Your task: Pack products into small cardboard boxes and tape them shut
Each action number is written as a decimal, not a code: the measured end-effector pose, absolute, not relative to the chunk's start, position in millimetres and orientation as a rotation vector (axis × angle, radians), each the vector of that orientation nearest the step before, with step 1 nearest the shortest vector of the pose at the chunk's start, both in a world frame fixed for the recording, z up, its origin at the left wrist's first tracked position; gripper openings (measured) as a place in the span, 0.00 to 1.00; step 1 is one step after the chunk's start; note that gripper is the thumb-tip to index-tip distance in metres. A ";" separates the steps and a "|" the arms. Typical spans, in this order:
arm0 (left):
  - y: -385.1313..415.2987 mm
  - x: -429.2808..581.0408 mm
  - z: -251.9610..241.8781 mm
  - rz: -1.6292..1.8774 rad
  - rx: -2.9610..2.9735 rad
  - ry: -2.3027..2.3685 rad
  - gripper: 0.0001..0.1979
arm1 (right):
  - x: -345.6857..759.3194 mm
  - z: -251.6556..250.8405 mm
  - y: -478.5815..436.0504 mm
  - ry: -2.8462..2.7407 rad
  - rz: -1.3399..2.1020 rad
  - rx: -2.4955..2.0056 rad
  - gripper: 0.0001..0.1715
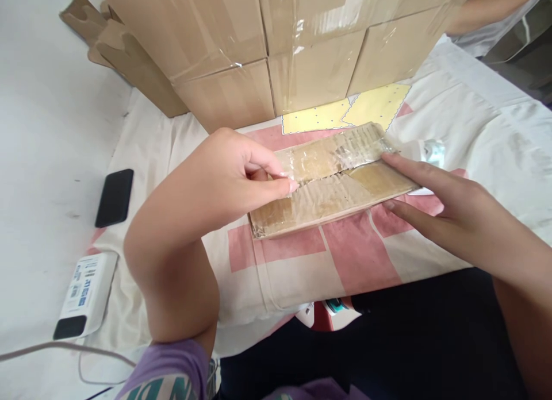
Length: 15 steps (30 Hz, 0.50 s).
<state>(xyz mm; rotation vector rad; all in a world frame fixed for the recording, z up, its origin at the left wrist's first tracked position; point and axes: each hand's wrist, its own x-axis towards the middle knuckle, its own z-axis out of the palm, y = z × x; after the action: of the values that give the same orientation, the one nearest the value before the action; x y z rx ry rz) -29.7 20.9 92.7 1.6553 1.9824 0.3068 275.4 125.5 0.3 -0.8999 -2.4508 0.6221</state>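
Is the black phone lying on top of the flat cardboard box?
No, the black phone lies on the cloth, apart from the flat cardboard box that the left hand and right hand touch.

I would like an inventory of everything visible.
flat taped cardboard box: one, brown, between hands
taped cardboard stack: one, brown, behind
folded cardboard: count unclear, brown, back left
dotted wavy-edged pieces: two, yellow, before stack
rectangular phone: one, black, left
labelled device: one, white-black, lower left
cables: count unclear, greyish, bottom left
patterned cloth: one, pink-white, under box
shiny item: one, whitish, right
red-white-teal things: count unclear, low centre
another person's arm: one, top right
left hand: one, box top
right hand: one, box's right
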 end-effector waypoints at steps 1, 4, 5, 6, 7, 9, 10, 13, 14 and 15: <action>20.7 -29.4 92.6 0.323 1.664 1.982 0.16 | 275.5 0.0 125.6 -2.453 0.620 -0.899 0.37; 20.8 -29.5 91.3 0.375 1.710 1.962 0.15 | 276.0 -0.8 126.0 -2.453 0.611 -0.896 0.37; 21.0 -29.9 90.6 0.389 1.725 1.953 0.14 | 276.2 -0.9 126.0 -2.454 0.607 -0.898 0.37; 21.4 -30.4 89.7 0.398 1.737 1.943 0.14 | 276.4 -0.8 126.0 -2.456 0.604 -0.902 0.37; 21.9 -30.8 88.9 0.402 1.743 1.932 0.14 | 276.7 -0.5 126.0 -2.457 0.600 -0.906 0.37; 22.8 -31.7 87.5 0.395 1.746 1.916 0.13 | 277.1 0.0 125.7 -2.458 0.597 -0.910 0.37; 23.1 -32.0 87.0 0.386 1.744 1.910 0.13 | 277.2 0.3 125.6 -2.457 0.598 -0.910 0.37; 23.0 -32.5 86.3 0.342 1.720 1.927 0.14 | 277.4 0.1 125.5 -2.458 0.603 -0.906 0.37; 22.7 -32.6 86.2 0.325 1.710 1.940 0.14 | 277.5 -0.2 125.7 -2.457 0.603 -0.906 0.37; 22.3 -32.8 86.1 0.312 1.703 1.954 0.14 | 277.5 -0.5 125.9 -2.457 0.604 -0.906 0.37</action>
<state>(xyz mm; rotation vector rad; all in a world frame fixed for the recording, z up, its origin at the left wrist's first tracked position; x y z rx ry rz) -32.8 22.3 86.1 1.7035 1.9539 0.3115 277.5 125.9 -0.5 -0.9056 -2.4567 0.6040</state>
